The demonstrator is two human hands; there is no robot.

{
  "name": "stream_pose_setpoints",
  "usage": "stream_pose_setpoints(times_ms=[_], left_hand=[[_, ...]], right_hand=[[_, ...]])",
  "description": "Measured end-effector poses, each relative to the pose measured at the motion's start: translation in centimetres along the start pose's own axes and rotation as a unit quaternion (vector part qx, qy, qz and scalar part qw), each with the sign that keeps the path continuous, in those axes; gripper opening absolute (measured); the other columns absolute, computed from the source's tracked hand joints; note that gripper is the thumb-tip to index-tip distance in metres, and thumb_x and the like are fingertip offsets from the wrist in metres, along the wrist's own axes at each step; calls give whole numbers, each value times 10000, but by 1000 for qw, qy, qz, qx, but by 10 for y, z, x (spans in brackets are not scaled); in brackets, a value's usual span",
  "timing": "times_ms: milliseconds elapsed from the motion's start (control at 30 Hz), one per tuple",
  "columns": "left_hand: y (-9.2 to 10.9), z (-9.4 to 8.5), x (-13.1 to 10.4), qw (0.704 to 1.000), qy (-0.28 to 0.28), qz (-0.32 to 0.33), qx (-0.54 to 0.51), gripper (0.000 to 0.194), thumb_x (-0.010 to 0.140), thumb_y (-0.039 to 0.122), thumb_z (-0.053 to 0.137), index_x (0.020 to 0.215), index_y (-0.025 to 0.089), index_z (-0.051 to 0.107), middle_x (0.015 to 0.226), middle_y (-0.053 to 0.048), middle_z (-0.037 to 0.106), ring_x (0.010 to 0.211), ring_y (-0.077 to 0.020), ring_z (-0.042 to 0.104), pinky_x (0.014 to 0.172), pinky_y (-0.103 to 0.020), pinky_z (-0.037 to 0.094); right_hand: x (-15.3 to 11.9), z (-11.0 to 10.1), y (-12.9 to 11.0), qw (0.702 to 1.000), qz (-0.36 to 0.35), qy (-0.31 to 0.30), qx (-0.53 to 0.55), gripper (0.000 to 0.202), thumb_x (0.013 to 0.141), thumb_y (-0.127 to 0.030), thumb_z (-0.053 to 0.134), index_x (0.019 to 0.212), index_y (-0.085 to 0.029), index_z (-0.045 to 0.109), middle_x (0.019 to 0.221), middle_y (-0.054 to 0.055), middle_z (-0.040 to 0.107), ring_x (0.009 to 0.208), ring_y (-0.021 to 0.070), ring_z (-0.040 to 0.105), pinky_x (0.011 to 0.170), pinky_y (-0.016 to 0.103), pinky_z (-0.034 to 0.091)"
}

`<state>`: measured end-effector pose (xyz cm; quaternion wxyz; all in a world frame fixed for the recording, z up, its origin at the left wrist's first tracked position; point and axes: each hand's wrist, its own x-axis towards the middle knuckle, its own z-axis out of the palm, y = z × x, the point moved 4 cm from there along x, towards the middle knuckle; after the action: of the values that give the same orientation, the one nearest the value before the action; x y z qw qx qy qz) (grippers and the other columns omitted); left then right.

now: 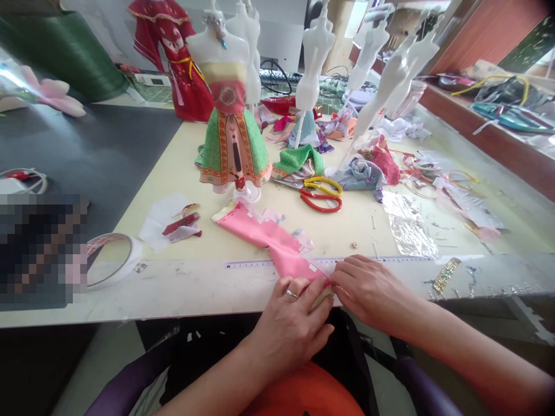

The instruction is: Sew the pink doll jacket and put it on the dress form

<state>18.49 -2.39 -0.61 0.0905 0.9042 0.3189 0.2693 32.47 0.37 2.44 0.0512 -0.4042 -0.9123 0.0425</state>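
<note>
A long pink cloth piece [277,240] with a pale yellow end lies slantwise over the table and across a clear ruler [249,264]. My left hand [299,315], with a ring on one finger, rests on the cloth's near end at the table's front edge, its fingers bent around the fabric. Right beside it, my right hand [359,286] pinches the cloth's edge with curled fingers. Small white patches stick to the pink fabric. Beyond the cloth lie scissors [323,193] with one yellow and one red handle.
A small form in a green and pink dress [234,144] stands behind the cloth, near bare white forms [314,63]. A tape roll [134,260] is at the left. Crumpled fabrics [359,173], clear film [407,225] and a gold beaded strip [446,275] lie at the right.
</note>
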Motion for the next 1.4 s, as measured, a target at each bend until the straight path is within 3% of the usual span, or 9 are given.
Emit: stream_pose_setpoints(times_ms=[200,367,533,767,867,967,1200,1400], left_hand=[[-3,-8,4,997,-18,-25,-65,337,854,352,506,1136,182,576,1253,-87,556,1001,-249,501,873,-427,372],[-15,-20,25,995,-16,-34,-95,240,900,243,446,1083,161,579,1022,-66,634,929,-192,530,848,-358,422],[-22,-12,50,992,-123,-21,19,201,900,200,418,849,149,606,862,-75,592,833,-214,528,739,-365,438],[-26,-8,62,986,-164,-15,10,124,835,191,496,751,153,579,814,-52,582,779,-199,524,719,-338,429],[-30,-16,65,988,-139,-43,-45,100,815,159,506,737,156,568,805,-42,587,794,-189,533,731,-318,427],[-36,-29,71,988,-75,-83,-107,57,795,144,534,754,163,569,834,-36,605,850,-188,545,790,-324,419],[-50,-43,79,974,24,-129,-183,63,805,155,539,783,177,594,849,-30,636,853,-179,559,818,-330,414],[-74,-43,85,928,62,-229,-289,83,789,209,537,782,163,606,826,-35,645,807,-167,575,750,-281,435]], right_hand=[[-8,4,5,994,74,22,75,183,891,-155,405,826,-168,576,726,50,551,703,187,507,660,330,399],[-18,4,6,981,95,92,140,159,896,-156,412,891,-175,570,791,50,579,753,182,529,696,335,422],[-28,5,9,966,117,140,184,152,886,-125,421,910,-175,562,828,55,581,779,181,527,704,335,427],[-35,10,9,955,131,164,211,148,892,-137,429,929,-178,566,846,47,579,791,174,527,718,328,427],[-36,10,11,940,154,179,248,136,894,-150,439,939,-184,563,881,46,571,825,172,531,735,320,428],[-33,5,16,911,183,205,308,107,897,-201,470,957,-190,558,888,37,559,842,165,536,756,306,429],[-1,-12,28,862,203,225,406,164,880,-318,515,959,-191,584,913,32,600,863,166,564,779,290,438],[35,-9,48,817,193,210,501,153,820,-313,559,797,-166,594,775,26,598,743,158,543,679,277,434]])
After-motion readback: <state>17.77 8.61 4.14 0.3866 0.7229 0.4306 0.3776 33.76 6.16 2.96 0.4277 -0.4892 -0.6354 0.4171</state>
